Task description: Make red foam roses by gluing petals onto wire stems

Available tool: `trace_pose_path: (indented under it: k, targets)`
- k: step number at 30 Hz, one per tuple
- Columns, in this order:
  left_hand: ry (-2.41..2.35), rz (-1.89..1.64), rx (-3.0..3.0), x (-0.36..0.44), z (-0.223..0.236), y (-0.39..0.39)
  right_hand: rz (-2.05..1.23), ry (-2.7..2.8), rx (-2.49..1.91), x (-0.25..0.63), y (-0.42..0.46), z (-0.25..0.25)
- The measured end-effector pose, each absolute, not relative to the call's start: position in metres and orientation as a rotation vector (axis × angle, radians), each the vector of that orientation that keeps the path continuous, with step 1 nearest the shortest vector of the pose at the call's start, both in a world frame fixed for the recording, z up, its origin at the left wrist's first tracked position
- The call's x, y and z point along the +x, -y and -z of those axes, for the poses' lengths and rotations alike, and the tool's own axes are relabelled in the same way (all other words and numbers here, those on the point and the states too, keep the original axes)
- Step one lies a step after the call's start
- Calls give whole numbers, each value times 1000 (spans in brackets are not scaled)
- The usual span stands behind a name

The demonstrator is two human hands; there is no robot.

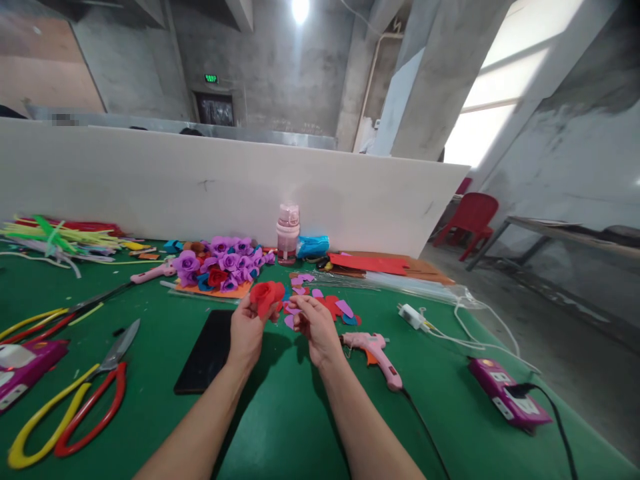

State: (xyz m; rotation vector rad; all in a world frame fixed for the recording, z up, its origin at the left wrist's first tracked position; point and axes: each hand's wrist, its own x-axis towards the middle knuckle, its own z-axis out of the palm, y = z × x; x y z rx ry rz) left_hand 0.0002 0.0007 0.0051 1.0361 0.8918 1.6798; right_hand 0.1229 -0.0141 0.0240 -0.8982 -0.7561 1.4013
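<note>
A red craft rose [266, 297] is held up over the green table by my left hand [246, 339], whose fingers are closed around its base. Just right of the rose is my right hand [321, 330], its thumb and fingertips brought together in a pinch. Whatever those fingertips may hold is too small to tell. Loose petals [330, 308] in red, purple and blue lie on the table behind my right hand. A pink glue gun [373, 347] rests on its side to the right, and a black flat tablet-like object [205, 357] lies under my left wrist.
Finished purple roses [233, 257] are heaped at back left. Scissors with red and yellow handles [93, 400] lie at left. A pink bottle [288, 237] stands by the white partition [225, 180]. A purple power strip [507, 393], white charger [414, 317] and cords occupy the right side.
</note>
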Motion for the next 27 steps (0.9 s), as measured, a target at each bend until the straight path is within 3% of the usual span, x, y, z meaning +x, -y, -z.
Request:
trace_pose_path:
  k: [15, 27]
  targets:
    - [-1141, -1682, 1484, -1, 0, 3, -1376, 934, -879, 116, 22, -29]
    - [-1151, -1697, 1531, -4, -3, 1, -1422, 726, -926, 134, 11, -29]
